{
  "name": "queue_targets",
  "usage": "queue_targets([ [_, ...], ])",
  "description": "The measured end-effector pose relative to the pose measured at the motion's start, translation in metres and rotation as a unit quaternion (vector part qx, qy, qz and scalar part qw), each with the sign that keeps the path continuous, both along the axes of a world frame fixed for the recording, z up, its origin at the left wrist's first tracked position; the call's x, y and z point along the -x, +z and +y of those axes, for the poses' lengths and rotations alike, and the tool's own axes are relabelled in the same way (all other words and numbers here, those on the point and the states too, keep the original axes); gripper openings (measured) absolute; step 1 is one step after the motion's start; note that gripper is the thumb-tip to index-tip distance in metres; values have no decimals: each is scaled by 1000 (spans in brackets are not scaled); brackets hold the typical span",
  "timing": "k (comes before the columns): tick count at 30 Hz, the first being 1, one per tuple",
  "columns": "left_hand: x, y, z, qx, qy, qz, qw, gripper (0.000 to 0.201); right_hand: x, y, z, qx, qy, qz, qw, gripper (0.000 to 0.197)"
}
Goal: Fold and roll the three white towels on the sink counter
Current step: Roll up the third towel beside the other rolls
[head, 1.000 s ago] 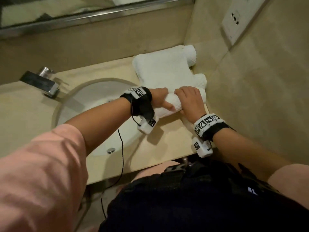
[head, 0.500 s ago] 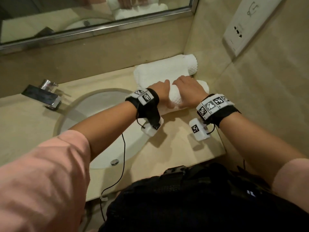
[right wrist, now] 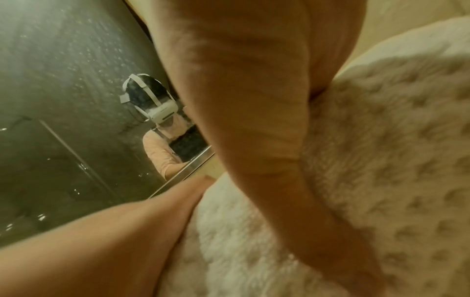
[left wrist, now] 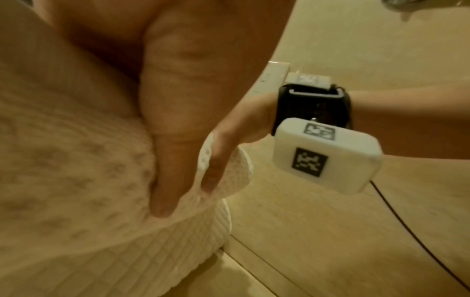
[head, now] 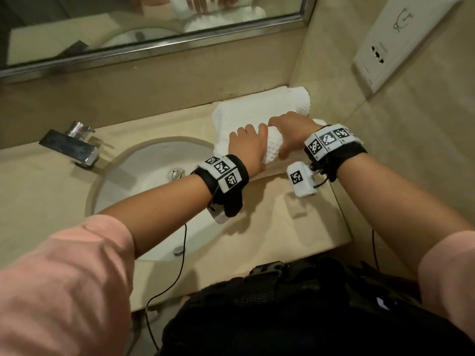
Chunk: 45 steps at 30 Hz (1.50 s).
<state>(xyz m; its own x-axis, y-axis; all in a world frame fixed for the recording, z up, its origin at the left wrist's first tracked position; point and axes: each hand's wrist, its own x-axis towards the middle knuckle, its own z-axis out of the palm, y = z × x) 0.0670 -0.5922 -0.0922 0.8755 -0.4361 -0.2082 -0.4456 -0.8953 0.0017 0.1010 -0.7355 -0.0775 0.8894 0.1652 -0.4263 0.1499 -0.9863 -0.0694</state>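
Both hands grasp a white towel roll point(head: 273, 147) at the back right corner of the sink counter point(head: 282, 227). The left hand point(head: 248, 147) curls over the roll's left part, its thumb pressed into the waffle cloth in the left wrist view. The right hand point(head: 290, 132) wraps the roll's right part, fingers bent over the top and thumb down the near side. The roll lies crosswise, touching the folded towel point(head: 257, 109) behind it, which sits against the back wall with a rolled end toward the right wall. A further bit of white cloth shows past the right wrist, though whether it is a separate towel is hard to tell. The basin point(head: 144, 176) and the faucet point(head: 69, 147) lie left of the towels, and the mirror point(head: 154, 21) runs above the back wall.
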Motion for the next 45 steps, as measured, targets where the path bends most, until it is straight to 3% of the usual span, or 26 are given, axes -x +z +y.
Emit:
queue_targets([
  [4,-21,7,0,48,17,80,996,69,8,-6,2,12,6,-46,999,83],
  [9,-51,22,3,86,17,169,982,72,25,-17,-7,-6,41,-186,982,88],
  [13,-60,26,5,80,35,223,971,81,22,-19,-7,-4,41,-202,979,74],
  [15,-54,25,5,68,36,202,976,83,16,-13,-5,-4,38,-190,981,66],
  [17,-39,20,5,52,36,130,989,81,8,-8,-3,-7,37,-173,984,64],
  [20,-18,8,1,-1,32,13,999,90,-2,-2,-3,-10,40,-151,988,72],
  [22,-15,1,0,-4,40,-24,999,86,-6,0,-4,-8,43,-138,989,77],
  [26,-31,5,0,24,35,-6,999,69,-6,-4,-3,-4,33,-134,990,78],
  [31,-50,19,3,57,30,58,996,70,9,-16,-5,-19,36,-207,978,81],
  [37,-61,34,6,88,28,80,993,74,12,-29,-15,-25,35,-314,948,88],
  [45,-68,46,14,123,50,71,989,66,-16,-17,-11,-10,36,-339,940,58],
])
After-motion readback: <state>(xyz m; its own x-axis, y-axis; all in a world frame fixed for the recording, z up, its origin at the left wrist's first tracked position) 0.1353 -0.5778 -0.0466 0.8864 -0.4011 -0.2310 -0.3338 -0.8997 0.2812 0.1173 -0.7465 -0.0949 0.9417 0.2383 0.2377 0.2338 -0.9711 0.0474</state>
